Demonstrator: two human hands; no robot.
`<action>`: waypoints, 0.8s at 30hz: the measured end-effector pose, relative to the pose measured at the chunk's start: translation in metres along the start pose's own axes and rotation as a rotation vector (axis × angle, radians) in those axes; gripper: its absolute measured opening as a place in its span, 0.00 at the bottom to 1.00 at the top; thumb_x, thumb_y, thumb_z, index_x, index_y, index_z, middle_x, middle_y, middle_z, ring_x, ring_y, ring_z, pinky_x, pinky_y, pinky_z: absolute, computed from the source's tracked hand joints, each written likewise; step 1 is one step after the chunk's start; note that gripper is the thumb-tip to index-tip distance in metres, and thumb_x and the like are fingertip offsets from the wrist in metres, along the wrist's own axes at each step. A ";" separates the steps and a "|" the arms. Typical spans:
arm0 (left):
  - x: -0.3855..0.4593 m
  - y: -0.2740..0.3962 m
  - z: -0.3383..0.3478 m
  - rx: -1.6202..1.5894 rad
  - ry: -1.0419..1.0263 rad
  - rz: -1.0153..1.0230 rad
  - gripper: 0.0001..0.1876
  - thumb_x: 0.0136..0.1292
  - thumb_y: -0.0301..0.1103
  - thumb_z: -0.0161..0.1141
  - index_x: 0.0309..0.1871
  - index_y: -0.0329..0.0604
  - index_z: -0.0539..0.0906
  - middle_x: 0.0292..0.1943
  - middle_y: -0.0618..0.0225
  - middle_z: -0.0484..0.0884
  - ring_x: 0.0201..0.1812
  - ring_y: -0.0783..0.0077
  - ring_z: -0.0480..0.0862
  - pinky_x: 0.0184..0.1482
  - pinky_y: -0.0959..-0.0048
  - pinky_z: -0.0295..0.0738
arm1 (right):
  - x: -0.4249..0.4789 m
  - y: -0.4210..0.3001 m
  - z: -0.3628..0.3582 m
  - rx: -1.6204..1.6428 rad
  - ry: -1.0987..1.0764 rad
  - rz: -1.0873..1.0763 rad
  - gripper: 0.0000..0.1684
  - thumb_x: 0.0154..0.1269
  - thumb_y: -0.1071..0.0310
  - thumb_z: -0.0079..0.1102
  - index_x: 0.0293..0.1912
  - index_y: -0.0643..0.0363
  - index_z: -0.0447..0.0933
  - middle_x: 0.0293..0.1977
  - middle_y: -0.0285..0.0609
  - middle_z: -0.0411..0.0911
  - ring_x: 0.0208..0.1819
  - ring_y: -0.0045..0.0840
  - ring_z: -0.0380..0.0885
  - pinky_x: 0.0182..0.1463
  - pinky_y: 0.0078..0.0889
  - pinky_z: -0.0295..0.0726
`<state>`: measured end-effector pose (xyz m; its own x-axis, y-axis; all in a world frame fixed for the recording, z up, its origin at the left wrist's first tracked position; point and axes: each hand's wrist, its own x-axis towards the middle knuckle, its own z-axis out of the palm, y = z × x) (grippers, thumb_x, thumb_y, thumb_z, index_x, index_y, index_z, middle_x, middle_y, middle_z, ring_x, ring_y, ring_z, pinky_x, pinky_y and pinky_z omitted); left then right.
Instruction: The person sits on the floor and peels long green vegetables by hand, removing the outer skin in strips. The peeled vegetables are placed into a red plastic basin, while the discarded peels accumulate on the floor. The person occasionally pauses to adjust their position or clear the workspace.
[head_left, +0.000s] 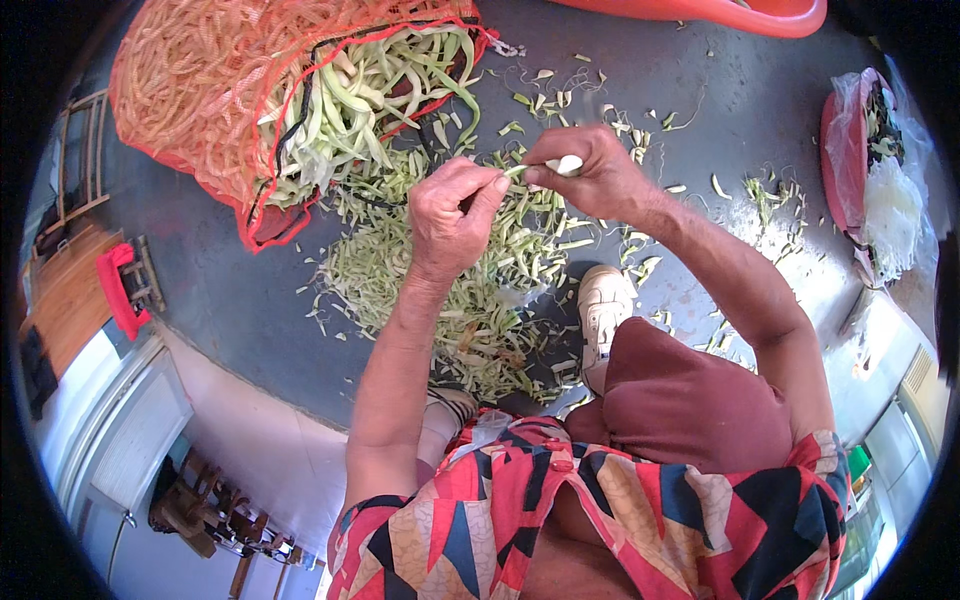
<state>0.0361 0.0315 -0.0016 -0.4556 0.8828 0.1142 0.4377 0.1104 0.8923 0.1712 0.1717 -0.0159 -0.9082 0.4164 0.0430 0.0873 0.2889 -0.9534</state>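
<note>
My left hand (456, 214) pinches one end of a pale green bean pod (514, 171) between thumb and fingertips. Close by on the right, my right hand (592, 174) pinches the same strip, and a whitish piece (567, 164) pokes out from between its fingers. Whether the pod and the whitish piece are one thing cannot be told. Under both hands spreads a heap of green trimmings (405, 277) on the grey floor. At the upper left an orange-red mesh sack (202, 97) lies on its side, and long pale green pods (345, 97) show at its mouth.
A red-orange plastic basin (795, 19) shows its rim at the top right. Farther right stands a pink container (834, 165) with clear plastic bags (892, 210). Scraps lie scattered around my white shoe (602, 300). A red-topped stool (116, 292) is at the far left.
</note>
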 end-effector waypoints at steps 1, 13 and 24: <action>-0.001 -0.001 0.005 -0.026 0.019 -0.003 0.02 0.55 0.24 0.63 0.28 0.36 0.82 0.21 0.66 0.76 0.20 0.73 0.75 0.23 0.75 0.67 | -0.003 0.001 0.003 0.069 0.056 0.074 0.06 0.56 0.69 0.65 0.31 0.61 0.79 0.27 0.41 0.80 0.27 0.28 0.78 0.29 0.32 0.76; -0.050 -0.068 -0.006 0.485 -0.674 -0.304 0.08 0.54 0.34 0.63 0.37 0.44 0.84 0.31 0.59 0.80 0.34 0.56 0.80 0.38 0.61 0.74 | 0.017 0.073 -0.110 0.390 0.709 0.409 0.09 0.64 0.64 0.60 0.37 0.61 0.79 0.28 0.37 0.79 0.24 0.13 0.69 0.29 0.20 0.68; 0.041 -0.099 0.026 0.765 -0.177 -0.326 0.08 0.54 0.33 0.62 0.34 0.41 0.79 0.35 0.56 0.80 0.37 0.52 0.82 0.39 0.57 0.76 | 0.017 0.038 -0.036 0.001 0.135 0.413 0.10 0.58 0.61 0.67 0.34 0.57 0.80 0.23 0.32 0.77 0.27 0.13 0.72 0.30 0.22 0.73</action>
<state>-0.0053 0.0684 -0.0969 -0.5497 0.8046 -0.2246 0.7382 0.5938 0.3201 0.1741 0.2209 -0.0405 -0.7350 0.6062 -0.3039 0.4318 0.0728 -0.8990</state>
